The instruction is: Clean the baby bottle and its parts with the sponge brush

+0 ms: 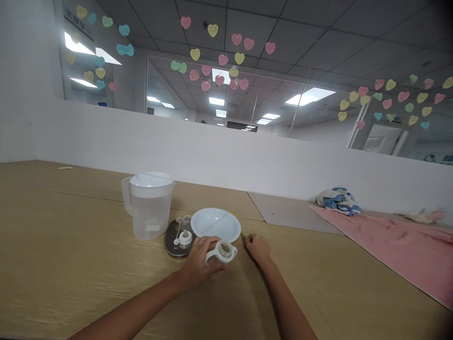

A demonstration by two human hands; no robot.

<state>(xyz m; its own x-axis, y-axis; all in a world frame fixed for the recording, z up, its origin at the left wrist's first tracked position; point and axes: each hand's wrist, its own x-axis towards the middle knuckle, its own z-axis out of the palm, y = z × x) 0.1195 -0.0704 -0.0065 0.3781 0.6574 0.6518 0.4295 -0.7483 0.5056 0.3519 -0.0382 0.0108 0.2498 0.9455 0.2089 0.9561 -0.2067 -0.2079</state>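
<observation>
My left hand (198, 264) has its fingers (208, 245) curled over a white plastic ring-handled cap (222, 252), right at the near edge of a white plate (215, 224). My right hand (259, 249) sits just beside the plate, its fingertips (248, 239) pressed together on a thin green stick (242, 233) (only a sliver shows, so I can't say more about it). Left of the plate, a round dark tray (169, 242) carries small glass and white parts (182, 231). Just behind it, a clear plastic pitcher (150, 215) with a white lid stands on the wooden bench (71, 226).
</observation>
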